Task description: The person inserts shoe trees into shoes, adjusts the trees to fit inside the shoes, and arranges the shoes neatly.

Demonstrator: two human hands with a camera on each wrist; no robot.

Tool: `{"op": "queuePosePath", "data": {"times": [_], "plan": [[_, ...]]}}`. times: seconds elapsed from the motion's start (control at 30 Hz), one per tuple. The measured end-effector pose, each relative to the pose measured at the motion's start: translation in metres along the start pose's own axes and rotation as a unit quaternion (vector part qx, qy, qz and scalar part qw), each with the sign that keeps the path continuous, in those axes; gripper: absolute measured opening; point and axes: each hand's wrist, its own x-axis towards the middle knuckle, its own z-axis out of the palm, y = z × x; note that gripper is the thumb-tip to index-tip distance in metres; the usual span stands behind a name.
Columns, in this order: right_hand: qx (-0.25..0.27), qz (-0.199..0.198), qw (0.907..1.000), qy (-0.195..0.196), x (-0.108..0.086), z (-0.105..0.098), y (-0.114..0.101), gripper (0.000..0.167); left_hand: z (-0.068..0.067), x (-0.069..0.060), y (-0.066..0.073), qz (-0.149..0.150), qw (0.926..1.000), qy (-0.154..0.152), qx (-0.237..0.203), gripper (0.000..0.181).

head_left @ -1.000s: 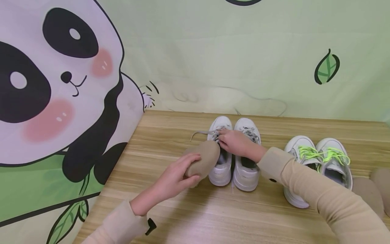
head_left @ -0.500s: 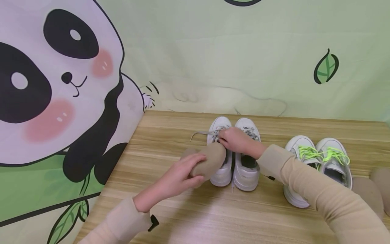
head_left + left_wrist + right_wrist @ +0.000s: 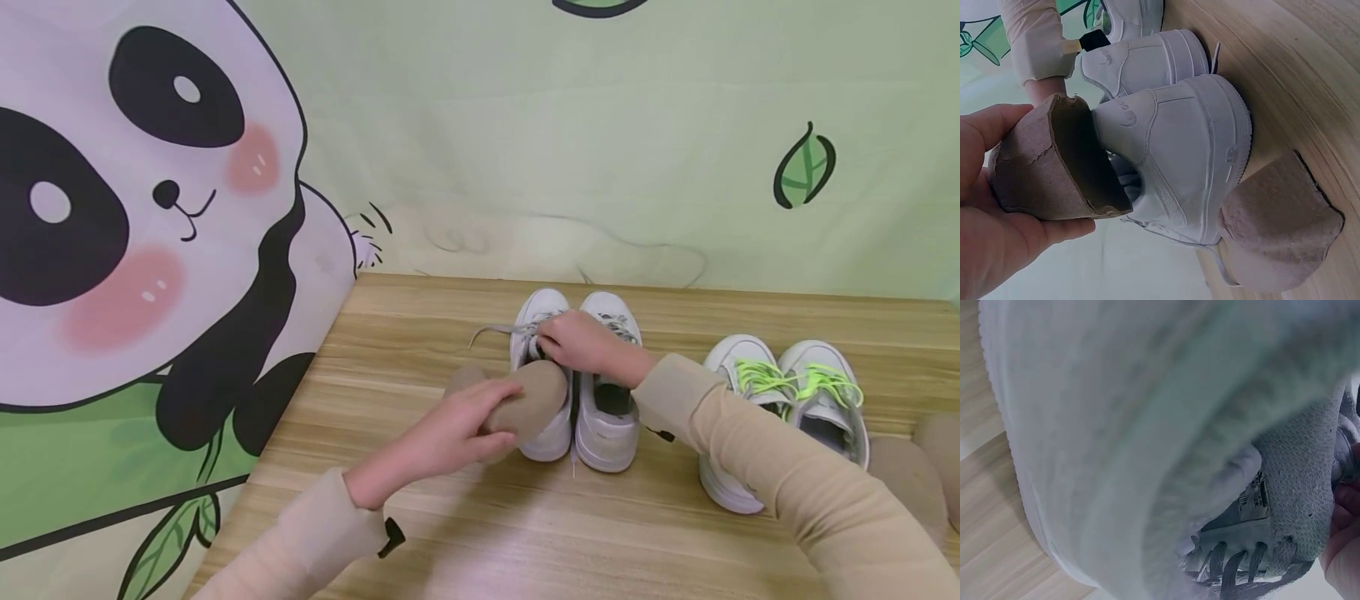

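My left hand grips a brown, hollow shoe insert over the heel opening of the left white shoe. The left wrist view shows the insert's open side facing that shoe, thumb and fingers around it. My right hand has its fingers curled at the same shoe's tongue and grey laces; in the right wrist view the fingers are at the edge beside the grey tongue. A second insert lies on the wood left of the shoe. The matching right shoe stands alongside.
White shoes with neon green laces stand to the right, partly behind my right sleeve, with more brown inserts beside them. A panda-printed backdrop rises behind the wooden surface. A loose grey lace extends left.
My left hand has moved right with its insert, from beside the left shoe to over its heel opening, uncovering more of the second insert. My right hand stays at the tongue.
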Motion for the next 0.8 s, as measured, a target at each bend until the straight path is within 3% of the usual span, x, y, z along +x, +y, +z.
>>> {"op": "queuePosePath", "data": {"times": [0.3,0.57,0.8], "plan": [[0.005,0.011,0.9999,-0.01,0.002,0.002,0.003,0.024,0.001,0.01,0.003,-0.005,0.9997,-0.017,0.016,0.052],[0.022,0.017,0.9992,-0.028,0.001,0.0,0.002,0.024,0.004,0.021,0.013,-0.04,0.9989,-0.023,0.011,0.052],[0.005,-0.012,0.9998,-0.015,-0.002,0.0,0.003,0.02,0.008,0.026,0.018,-0.07,0.9973,-0.016,0.009,0.053]]}}
